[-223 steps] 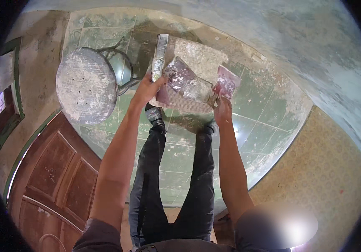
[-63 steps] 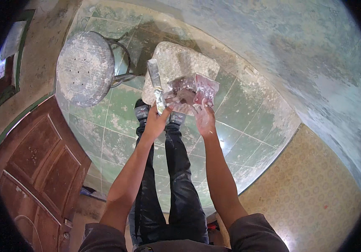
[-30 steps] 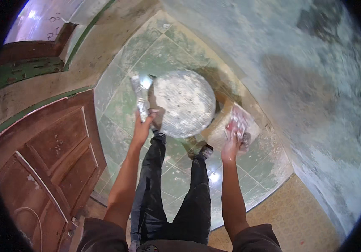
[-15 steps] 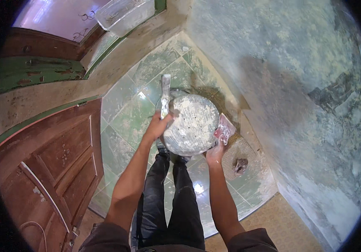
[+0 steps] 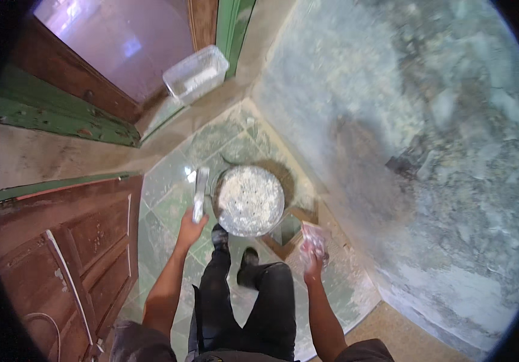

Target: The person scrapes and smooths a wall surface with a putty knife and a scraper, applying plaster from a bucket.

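Note:
My left hand (image 5: 193, 225) is closed around a narrow, whitish hand tool (image 5: 200, 188), which points away from me. Its exact kind is hard to make out. In my right hand (image 5: 313, 264) is a clear, crinkled plastic piece with red in it (image 5: 316, 236), possibly a bag. Between the hands, farther off, stands a round stool (image 5: 251, 200). Its pale top is spotted with white and has several small holes. Both hands are apart from the stool.
Green floor tiles (image 5: 178, 163) carry white smears. A blotchy grey wall (image 5: 356, 90) rises on the right; a brown panelled door (image 5: 72, 253) stands left. On the ledge sits a clear plastic tub (image 5: 196, 75) with white stuff inside. A wooden frame (image 5: 280, 246) lies beside the stool.
Both hands have come away from the stool's edges and moved apart, still holding their things. The view has shifted, and my legs have changed stance, one knee now bent.

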Available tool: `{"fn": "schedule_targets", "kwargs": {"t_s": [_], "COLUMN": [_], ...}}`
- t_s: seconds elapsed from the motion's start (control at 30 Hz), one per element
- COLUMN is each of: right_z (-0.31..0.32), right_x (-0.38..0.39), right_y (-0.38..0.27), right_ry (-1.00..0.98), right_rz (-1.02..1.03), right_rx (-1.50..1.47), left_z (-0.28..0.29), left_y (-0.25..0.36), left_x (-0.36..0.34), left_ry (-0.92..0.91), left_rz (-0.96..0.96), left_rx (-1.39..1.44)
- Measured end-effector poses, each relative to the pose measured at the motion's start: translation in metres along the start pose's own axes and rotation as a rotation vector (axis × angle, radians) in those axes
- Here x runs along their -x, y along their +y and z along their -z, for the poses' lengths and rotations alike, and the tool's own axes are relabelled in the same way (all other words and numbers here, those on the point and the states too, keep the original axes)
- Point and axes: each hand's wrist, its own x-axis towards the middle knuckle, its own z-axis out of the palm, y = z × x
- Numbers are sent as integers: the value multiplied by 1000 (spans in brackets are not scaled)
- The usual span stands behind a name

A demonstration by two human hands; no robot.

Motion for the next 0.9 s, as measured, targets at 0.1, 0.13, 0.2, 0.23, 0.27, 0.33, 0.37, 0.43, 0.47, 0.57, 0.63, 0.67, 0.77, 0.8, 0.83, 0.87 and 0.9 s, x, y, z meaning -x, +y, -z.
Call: {"fn": "schedule_targets", "kwargs": {"t_s": [0.1,0.13,0.2,0.23,0.27,0.33,0.37,0.43,0.47,0.57,0.63,0.67,0.77,0.8,0.83,0.87,0.9], "right_z": [48,66,97,103,59,34,23,-35,-62,-107,-140,-152,-214,-227,-245,-264,-279], "right_x": [23,22,-3,-10,-1,-32,-46,-54,-40,-33,0,9,53,47,62,59,57], "right_y": [-15,-11,2,9,-40,-58,-76,-143,-216,-357,-447,-476,-524,-512,-519,-497,-483], "right_ry": [92,108,88,70,130,46,-21,-20,-64,-134,-255,-293,-409,-445,-485,-538,-602], "right_rz": [-58,-18,-37,-82,-53,-43,-31,365,203,483,520,547,661,689,702,664,641], "right_rx": [-97,-103,-269,-426,-267,-312,-343,-155,-377,87,281,504,84,159,123,49,16], "left_z": [35,42,49,50,65,76,76,87,95,112,124,132,136,133,137,140,145], "left_y": [-2,10,30,37,39,46,52,61,82,158,196,211,249,266,259,243,224], "left_x": [79,103,136,144,162,168,157,141,132,73,23,-6,-96,-122,-146,-175,-203], "left_ry": [-98,-128,-113,-117,-59,-48,-44,44,58,159,183,142,192,195,205,253,298], "left_rz": [139,218,119,97,146,203,188,224,230,11,-138,-151,-181,-150,-136,-415,-689], "left_rx": [69,60,47,38,61,120,120,16,13,-58,-163,-190,-214,-156,-157,-56,38]}}
